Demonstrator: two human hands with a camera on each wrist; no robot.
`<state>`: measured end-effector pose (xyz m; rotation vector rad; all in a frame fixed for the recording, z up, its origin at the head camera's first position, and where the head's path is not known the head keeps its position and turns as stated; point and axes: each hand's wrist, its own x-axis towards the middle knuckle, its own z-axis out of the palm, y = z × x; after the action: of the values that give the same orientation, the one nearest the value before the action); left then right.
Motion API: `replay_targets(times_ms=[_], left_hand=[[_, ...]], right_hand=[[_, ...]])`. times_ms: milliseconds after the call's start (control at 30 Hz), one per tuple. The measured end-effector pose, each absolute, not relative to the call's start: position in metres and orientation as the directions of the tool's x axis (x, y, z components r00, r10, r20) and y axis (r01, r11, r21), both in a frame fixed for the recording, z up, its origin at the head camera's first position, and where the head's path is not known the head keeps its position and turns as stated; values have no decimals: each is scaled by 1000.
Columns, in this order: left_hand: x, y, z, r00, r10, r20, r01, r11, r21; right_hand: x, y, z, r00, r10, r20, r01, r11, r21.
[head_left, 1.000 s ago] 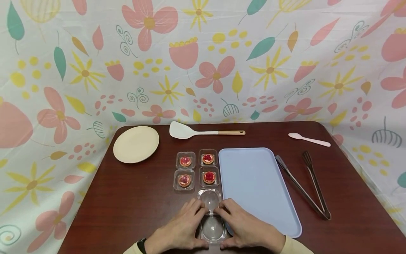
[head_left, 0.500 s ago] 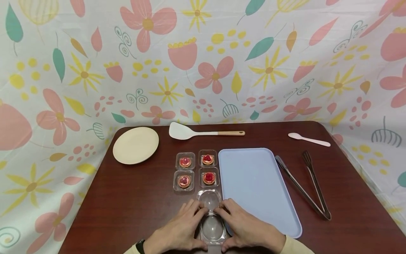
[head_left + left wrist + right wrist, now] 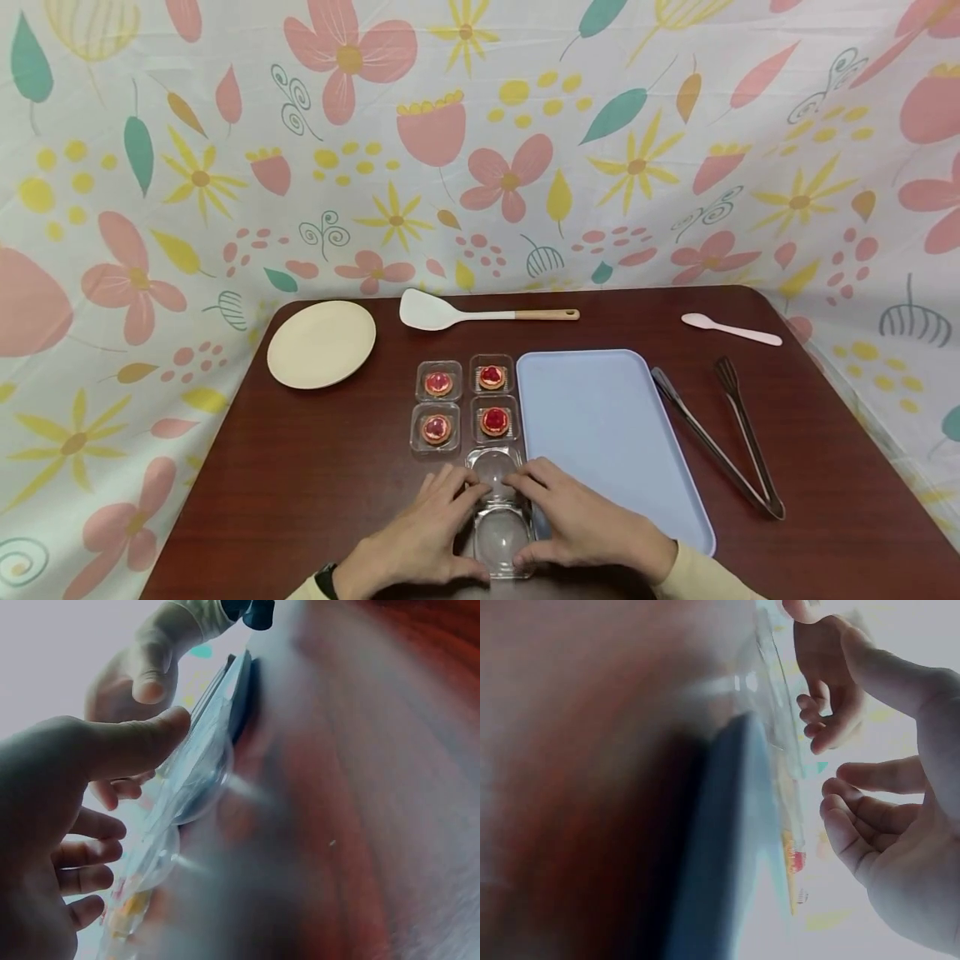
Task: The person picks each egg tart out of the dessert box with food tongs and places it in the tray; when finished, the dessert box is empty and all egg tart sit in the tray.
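So your clear container (image 3: 501, 537) is lying opened out on the surface (image 3: 322, 475), smack between your hands, its long axis running pretty much straight away from you. Your left hand (image 3: 431, 529) flanks its left side, your right hand (image 3: 581, 521) its right, and honestly I'd call it a tie for which is nearer. Both look relaxed and fairly open, thumbs well apart from the loosely bent fingers, and neither seems to have hold of anything. The wrist views are kinda blurry though, so I can't swear whether any fingertip is touching the container. Watch that right side: the blue tray (image 3: 611, 433) sits just beside it, partly under your right hand.
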<state>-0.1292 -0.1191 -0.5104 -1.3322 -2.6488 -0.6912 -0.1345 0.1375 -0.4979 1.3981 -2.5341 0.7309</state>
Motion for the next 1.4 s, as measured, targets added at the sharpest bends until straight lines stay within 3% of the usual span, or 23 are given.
replay_targets(times_ms=[233,533,867,1400], left_hand=[[-140,-125,-510,-617,701,358,786,529,319],[-157,-136,-501,-656,651,382,755,548,360],[-177,-148,-499,-708,594,381,706,592,388],[-200,-164,-501,-780,514,357,626,633,456]], right_hand=[[-149,130,-487,-558,-745,364,-820,429,-379],[-171,117,-479,-616,-699,363,-777,461,-430],[-193,101,-472,-689,-665,289,-700,507,-503],[-225,75,-468,-727,-644,237,-657,553,-513]])
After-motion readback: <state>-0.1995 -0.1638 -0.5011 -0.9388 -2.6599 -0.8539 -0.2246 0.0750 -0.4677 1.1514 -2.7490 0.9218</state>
